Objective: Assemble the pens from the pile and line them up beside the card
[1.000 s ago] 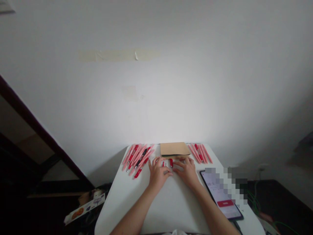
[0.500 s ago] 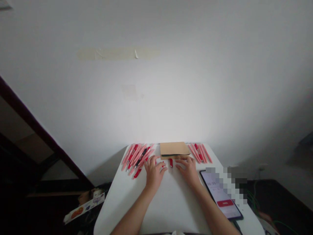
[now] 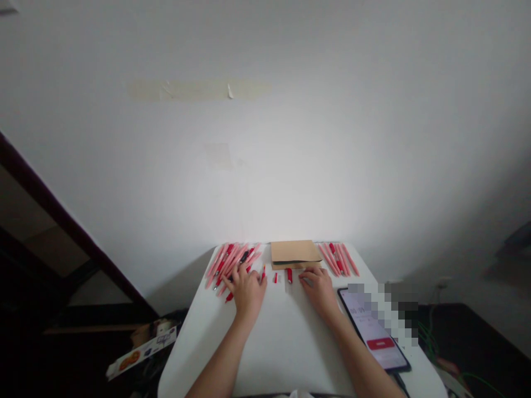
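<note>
My left hand (image 3: pixel 248 290) is open over the near right side of a pile of pink, red and black pens (image 3: pixel 230 262), its spread fingertips hiding some of them. Beside its index finger stands a slim red piece with an orange tip (image 3: pixel 264 271). A small red and white piece (image 3: pixel 275 278) and a short red pen part (image 3: pixel 289 276) lie on the table between my hands. My right hand (image 3: pixel 318 287) rests below the notebook's right corner, fingers loosely bent and apart, with nothing visible in it.
A brown-covered notebook (image 3: pixel 295 252) lies at the table's back edge against the wall. Right of it is a row of pink and red pens (image 3: pixel 339 260). A phone with a lit screen (image 3: pixel 375 334) lies by my right forearm on the white table (image 3: pixel 286 348).
My left hand has moved left, from beside the small red pieces onto the pen pile, uncovering those pieces. My right hand has barely shifted; its thumb and fingers are closer together.
</note>
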Motion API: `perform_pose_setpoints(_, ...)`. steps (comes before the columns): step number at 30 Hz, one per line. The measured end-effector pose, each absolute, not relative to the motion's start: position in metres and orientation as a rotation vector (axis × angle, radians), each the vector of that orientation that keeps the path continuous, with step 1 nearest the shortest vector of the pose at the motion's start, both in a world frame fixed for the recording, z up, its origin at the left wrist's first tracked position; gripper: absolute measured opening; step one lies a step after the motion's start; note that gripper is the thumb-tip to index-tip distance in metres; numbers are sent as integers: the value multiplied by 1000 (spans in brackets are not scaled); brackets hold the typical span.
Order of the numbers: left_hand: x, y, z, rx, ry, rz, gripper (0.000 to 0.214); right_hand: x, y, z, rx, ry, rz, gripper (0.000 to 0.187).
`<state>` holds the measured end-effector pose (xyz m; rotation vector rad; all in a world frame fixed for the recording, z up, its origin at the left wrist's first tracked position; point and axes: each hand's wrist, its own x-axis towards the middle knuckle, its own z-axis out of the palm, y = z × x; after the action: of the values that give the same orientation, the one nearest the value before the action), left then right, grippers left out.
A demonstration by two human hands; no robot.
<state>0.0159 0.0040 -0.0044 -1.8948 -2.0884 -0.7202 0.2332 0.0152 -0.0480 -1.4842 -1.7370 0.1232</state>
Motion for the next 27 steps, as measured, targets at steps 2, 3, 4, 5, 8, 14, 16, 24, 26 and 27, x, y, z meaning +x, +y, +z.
perform_pose_setpoints(2, 16, 5, -6, -1911, -2084, -731, 17, 234, 15, -48, -1502, -1753, 130, 21)
perform_pose_setpoints(3, 16, 5, -6, -1914, -2084, -738, 16, 234, 15, -48, -1508, -1763, 134, 21)
perform_pose_setpoints(4, 16, 5, -6, -1913, -2085, -746, 16, 234, 16, -48, -1511, -1773, 138, 21)
perform_pose_setpoints(5, 16, 5, -6, -1909, -2090, -754, 16, 234, 16, -48, -1512, -1779, 139, 21)
perform_pose_setpoints(8, 15, 5, -4, -1890, -2106, -785, 14, 234, 16, -48, -1513, -1782, 128, 21)
perform_pose_setpoints(14, 14, 6, 1, -1870, -2102, -877, 12, 233, 15, -47, -1515, -1775, 79, 18)
perform_pose_setpoints(16, 14, 6, 1, -1879, -2074, -920, 12, 232, 14, -46, -1520, -1782, 69, 17)
perform_pose_setpoints(24, 12, 13, -13, -1916, -1886, -1098, 10, 230, 10, -40, -1574, -1844, 94, 18)
perform_pose_setpoints(26, 13, 13, -15, -1940, -1836, -1129, 7, 230, 9, -39, -1574, -1846, 99, 19)
perform_pose_setpoints(27, 13, 13, -15, -1955, -1815, -1140, 6, 230, 9, -39, -1571, -1844, 97, 19)
